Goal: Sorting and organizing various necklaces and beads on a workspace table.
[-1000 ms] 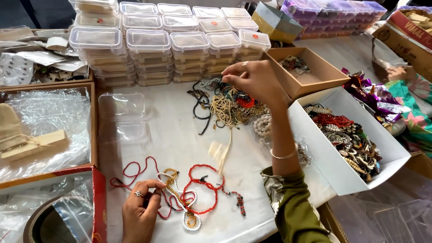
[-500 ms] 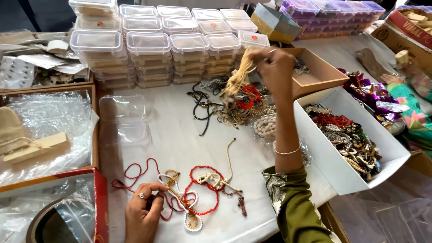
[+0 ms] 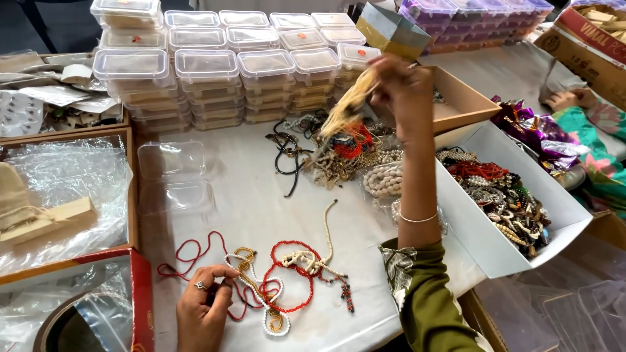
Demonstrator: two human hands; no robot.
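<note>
Head view. The white cloth [image 3: 261, 208] covering the table serves as the landmark.

The right hand [image 3: 404, 88] is raised above the cloth's far edge, fingers pinched shut on a cream bead strand [image 3: 345, 107] that slants down and left from the grip toward the heap [image 3: 339, 153], a tangle of black cords, red beads and pearl strings lying on the far middle of the cloth. The forearm wears a thin bangle [image 3: 417, 218] and a green sleeve [image 3: 427, 293].

The left hand [image 3: 203, 306] rests on the cloth's near edge, a ring on one finger, fingertips pressed down on a red cord [image 3: 189, 257] that loops out leftward. Just right of that hand, on the near middle of the cloth, lie a red bead necklace [image 3: 293, 274] and a white bead necklace [image 3: 274, 322], tangled together; a cream strand [image 3: 326, 228] curls up from them toward the heap.

An open clear box [image 3: 171, 179] sits on the cloth's left side. Stacked lidded boxes [image 3: 215, 72] line its far side. A white carton [image 3: 515, 215] full of mixed beads stands at its right edge, with a brown carton [image 3: 466, 104] beyond it. Another person's hand [image 3: 564, 99] lies far off to the right.
</note>
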